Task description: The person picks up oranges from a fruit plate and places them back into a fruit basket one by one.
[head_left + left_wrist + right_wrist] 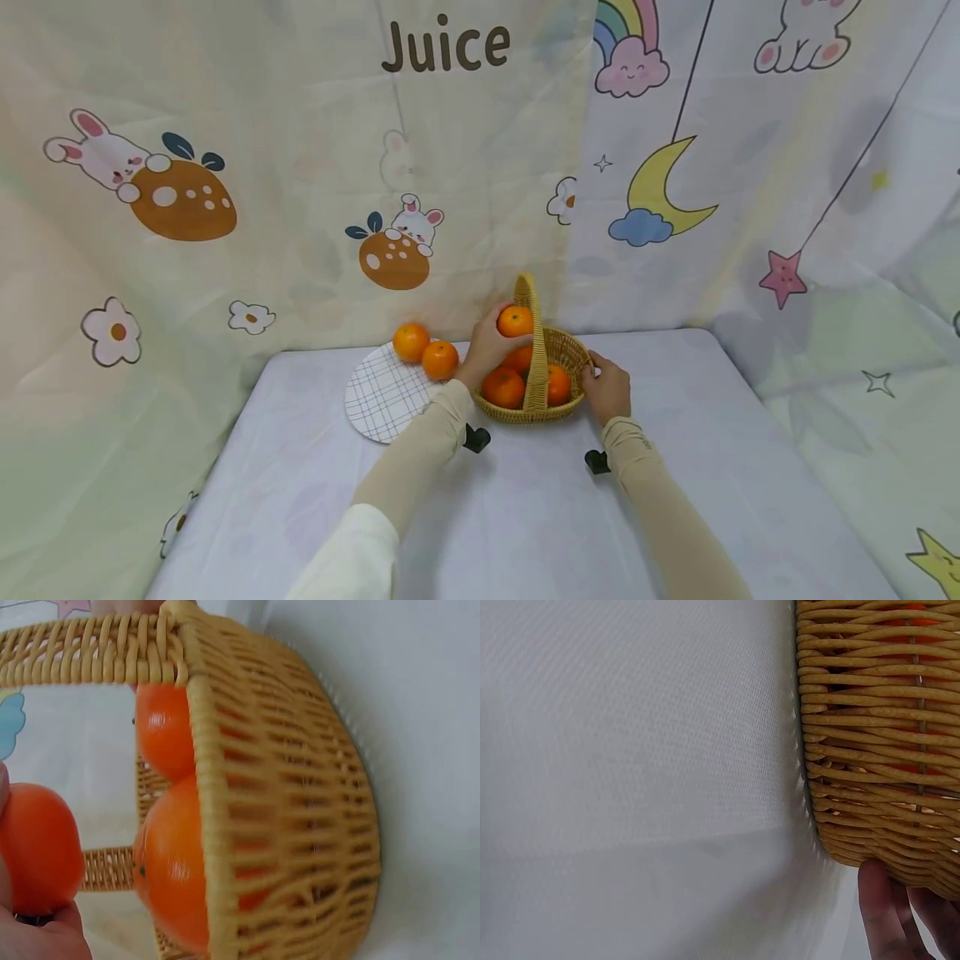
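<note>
In the head view my left hand (487,348) grips an orange (516,321) above the left half of a wicker basket (568,354), beside its tall arched handle (537,367). The held orange (41,849) is at the left edge of the left wrist view, apart from the oranges inside. Several oranges lie in the basket, among them one at the front left (503,388) and one right of the handle (558,385). My right hand (609,388) holds the basket's right rim; its fingers (881,907) press the woven wall in the right wrist view.
Left of the basket lies a round checked mat (386,400) with two oranges, one at the back (411,342) and one nearer the basket (440,361). A white cloth covers the table (525,517). Behind it hangs a printed curtain (480,167).
</note>
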Tool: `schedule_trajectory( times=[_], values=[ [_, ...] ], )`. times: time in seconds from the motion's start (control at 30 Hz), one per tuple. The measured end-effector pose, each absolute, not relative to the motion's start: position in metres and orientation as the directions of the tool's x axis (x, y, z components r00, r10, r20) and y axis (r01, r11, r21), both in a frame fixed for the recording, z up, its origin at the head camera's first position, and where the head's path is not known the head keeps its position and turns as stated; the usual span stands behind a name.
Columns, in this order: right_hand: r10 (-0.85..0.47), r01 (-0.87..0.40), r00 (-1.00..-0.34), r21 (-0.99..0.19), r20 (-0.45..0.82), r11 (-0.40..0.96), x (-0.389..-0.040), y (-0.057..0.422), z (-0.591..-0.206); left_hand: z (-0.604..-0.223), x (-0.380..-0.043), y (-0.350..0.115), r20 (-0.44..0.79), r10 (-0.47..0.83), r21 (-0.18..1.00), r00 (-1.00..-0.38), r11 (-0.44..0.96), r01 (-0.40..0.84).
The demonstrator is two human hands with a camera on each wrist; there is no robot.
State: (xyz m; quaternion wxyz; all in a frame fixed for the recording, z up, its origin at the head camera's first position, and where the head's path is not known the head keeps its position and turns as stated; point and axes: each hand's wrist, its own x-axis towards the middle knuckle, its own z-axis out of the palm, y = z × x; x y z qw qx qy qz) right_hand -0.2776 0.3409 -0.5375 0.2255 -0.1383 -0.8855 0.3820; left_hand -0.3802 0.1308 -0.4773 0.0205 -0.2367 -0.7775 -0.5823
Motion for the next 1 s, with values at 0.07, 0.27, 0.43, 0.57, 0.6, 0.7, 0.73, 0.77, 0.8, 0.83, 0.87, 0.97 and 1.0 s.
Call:
schedule_trajectory(
  times=[0.07,0.27,0.43,0.57,0.6,0.7,0.73,0.77,0.8,0.83,0.87,0.97,1.0],
  values=[
    [0.416,0.073,-0.858,-0.731,0.301,0.678,-0.278,0.340,-0.538,-0.479,-0.380,0.135,0.302,0.340,0.897,-0.890,0.214,0.386],
    [0.412,0.050,-0.853,-0.737,0.320,0.674,-0.277,0.337,-0.536,-0.477,-0.374,0.146,0.271,0.332,0.901,-0.903,0.244,0.360],
    [0.417,0.066,-0.858,-0.741,0.300,0.669,-0.273,0.335,-0.533,-0.477,-0.372,0.155,0.278,0.359,0.886,-0.891,0.262,0.382],
    [0.425,0.078,-0.855,-0.735,0.299,0.673,-0.272,0.335,-0.533,-0.482,-0.376,0.162,0.310,0.371,0.866,-0.876,0.269,0.420],
    [0.426,0.078,-0.854,-0.735,0.299,0.673,-0.272,0.335,-0.533,-0.483,-0.376,0.163,0.312,0.369,0.865,-0.876,0.271,0.422],
    [0.430,0.077,-0.851,-0.737,0.302,0.671,-0.272,0.335,-0.533,-0.486,-0.376,0.167,0.307,0.373,0.874,-0.875,0.254,0.415],
    [0.429,0.075,-0.850,-0.737,0.304,0.671,-0.272,0.335,-0.534,-0.487,-0.376,0.168,0.300,0.379,0.878,-0.875,0.250,0.409],
    [0.430,0.074,-0.850,-0.737,0.306,0.672,-0.272,0.335,-0.534,-0.488,-0.375,0.169,0.292,0.387,0.880,-0.875,0.249,0.404],
    [0.429,0.072,-0.849,-0.738,0.308,0.671,-0.272,0.335,-0.534,-0.489,-0.374,0.170,0.278,0.395,0.885,-0.876,0.248,0.393],
    [0.429,0.069,-0.848,-0.737,0.312,0.672,-0.272,0.335,-0.534,-0.489,-0.372,0.171,0.270,0.402,0.891,-0.875,0.241,0.386],
    [0.430,0.067,-0.846,-0.737,0.315,0.673,-0.272,0.335,-0.535,-0.490,-0.371,0.172,0.267,0.410,0.893,-0.872,0.235,0.384],
    [0.426,0.058,-0.843,-0.732,0.329,0.679,-0.273,0.335,-0.535,-0.492,-0.367,0.176,0.251,0.410,0.912,-0.877,0.203,0.356],
    [0.424,0.055,-0.843,-0.731,0.332,0.681,-0.274,0.335,-0.536,-0.491,-0.366,0.177,0.250,0.408,0.919,-0.878,0.186,0.348]
  ],
)
